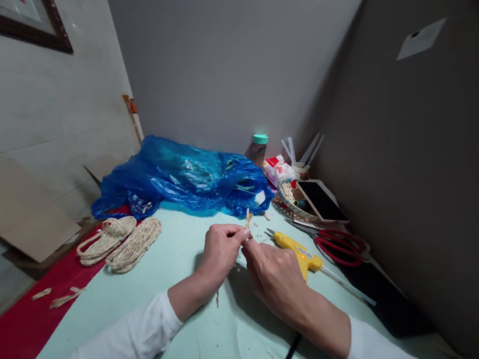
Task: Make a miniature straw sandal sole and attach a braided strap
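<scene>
Dried straw strip [248,219], its frayed tip showing just beyond the meeting fingertips of both hands, looks thin and very light; I would expect it to be dry, a little stiff, not slippery, and apt to split along its fibres. The left hand [222,249] pinches it between thumb and forefinger. The right hand [277,271] is curled, its fingertips brought up to the same spot, but they hide whatever they may be gripping, so I cannot tell. A flat pinch close to the end, thumb pad laid along the grain, should hold it without crushing; a hard twist could tear it.

Just right of the right hand, partly behind it, lies a yellow glue gun [291,243]; its nozzle may be hot, so the straw is best held clear. Farther right are red-handled scissors [327,241]. Well left of the left hand lie two braided coils [134,246], and beyond both hands a crumpled blue plastic bag [185,172].
</scene>
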Tool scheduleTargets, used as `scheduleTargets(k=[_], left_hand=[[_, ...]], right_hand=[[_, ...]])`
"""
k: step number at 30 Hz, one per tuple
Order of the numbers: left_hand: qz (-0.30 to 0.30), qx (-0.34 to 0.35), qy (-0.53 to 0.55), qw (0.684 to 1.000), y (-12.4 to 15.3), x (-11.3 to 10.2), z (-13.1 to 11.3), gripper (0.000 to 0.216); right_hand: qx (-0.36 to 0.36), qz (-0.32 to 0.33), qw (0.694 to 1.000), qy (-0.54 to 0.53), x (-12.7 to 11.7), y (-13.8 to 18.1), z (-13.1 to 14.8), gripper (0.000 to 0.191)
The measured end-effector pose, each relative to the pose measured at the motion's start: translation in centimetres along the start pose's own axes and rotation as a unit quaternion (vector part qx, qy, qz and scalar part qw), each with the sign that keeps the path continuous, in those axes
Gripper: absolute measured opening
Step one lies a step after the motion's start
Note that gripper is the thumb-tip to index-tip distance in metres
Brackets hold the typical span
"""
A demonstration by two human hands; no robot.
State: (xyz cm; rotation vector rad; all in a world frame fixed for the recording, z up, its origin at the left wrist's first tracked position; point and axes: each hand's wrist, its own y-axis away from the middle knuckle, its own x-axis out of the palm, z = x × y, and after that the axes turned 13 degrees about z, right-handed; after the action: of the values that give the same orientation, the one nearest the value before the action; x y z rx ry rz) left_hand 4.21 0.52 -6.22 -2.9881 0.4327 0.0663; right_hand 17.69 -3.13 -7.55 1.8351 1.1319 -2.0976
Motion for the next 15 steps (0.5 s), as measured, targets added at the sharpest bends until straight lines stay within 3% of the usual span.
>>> scheduleTargets(k=[6,10,13,15], left_hand=[[0.047,-0.078,0.136,0.986,1.0,0.1,-0.7,0.018],[0.064,-0.1,0.163,0.979,1.1,-0.8,-0.9,0.021],[0.069,-0.098,0.156,0.98,1.2,-1.9,-1.3,0.022],[0.09,-0.106,0.146,0.979,1.5,-2.3,-1.8,0.023]], right_hand=[[-0.07,-0.009,0.994,0.083,0.1,0.0,1.7,0.03],[-0.082,0.009,0.994,0.07,-0.9,0.1,1.8,0.025],[-0.018,0.024,0.992,-0.121,-2.2,-0.1,0.8,0.028],[0.105,0.021,0.94,-0.324,-2.9,-0.5,-0.3,0.03]])
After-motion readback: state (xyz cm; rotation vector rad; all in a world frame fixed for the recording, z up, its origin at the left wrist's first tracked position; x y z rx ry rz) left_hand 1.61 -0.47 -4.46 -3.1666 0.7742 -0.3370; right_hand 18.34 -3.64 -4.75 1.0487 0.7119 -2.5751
